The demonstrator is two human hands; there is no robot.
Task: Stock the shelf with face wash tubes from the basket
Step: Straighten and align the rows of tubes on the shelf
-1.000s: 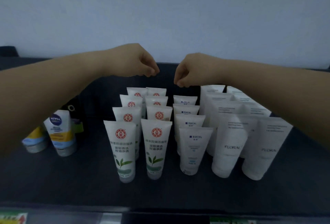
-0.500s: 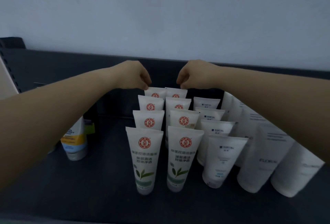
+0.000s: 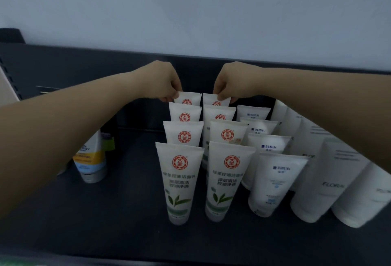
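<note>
Far back on the dark shelf [image 3: 110,223], hands apart, each on its own tube. Left hand [image 3: 160,83] pinches the top corner of the left back tube [image 3: 190,100]; right hand [image 3: 234,81] pinches the top edge of the right back tube [image 3: 218,101]. Both tubes upright, last in two red-logo rows. Blue-label tubes [image 3: 275,181] just right; large white tubes [image 3: 330,183] beyond; yellow-banded tube [image 3: 91,159] left, well apart

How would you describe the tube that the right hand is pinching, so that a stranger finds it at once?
On the dark shelf, find the two columns of white tubes with a round red logo. Follow the right column to its rearmost tube. Alone in that column, it has the right hand pinching its top edge.
</note>
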